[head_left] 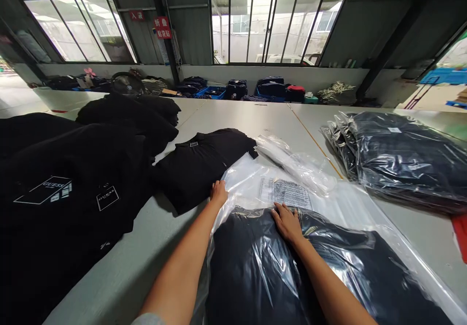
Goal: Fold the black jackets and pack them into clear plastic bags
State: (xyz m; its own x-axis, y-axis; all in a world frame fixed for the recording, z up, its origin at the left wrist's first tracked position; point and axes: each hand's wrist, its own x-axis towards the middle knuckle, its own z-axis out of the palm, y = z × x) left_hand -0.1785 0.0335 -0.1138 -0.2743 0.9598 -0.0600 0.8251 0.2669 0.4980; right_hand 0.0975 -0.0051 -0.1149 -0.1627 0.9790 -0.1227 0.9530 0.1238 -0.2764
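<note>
On the wide grey table (255, 116), a dark folded garment is lying inside a clear plastic bag (339, 208). The left hand (219, 192) is pinching the bag's edge; the right hand (287, 222), fingers flat, is pressing it. Slippery film could bunch, I judge.

At nine o'clock from my hands, I read "GUESS" in a white slanted frame on the black shirt (54, 203), and again on its small white-edged label (107, 198). At eleven o'clock, far off, a red sign (162, 27) on the post carries white Chinese characters; the first two read "折叠". A smaller red sign (136, 15) reads "入袋". The printed notice (288, 193) on the clear bag is too small to read.
</note>
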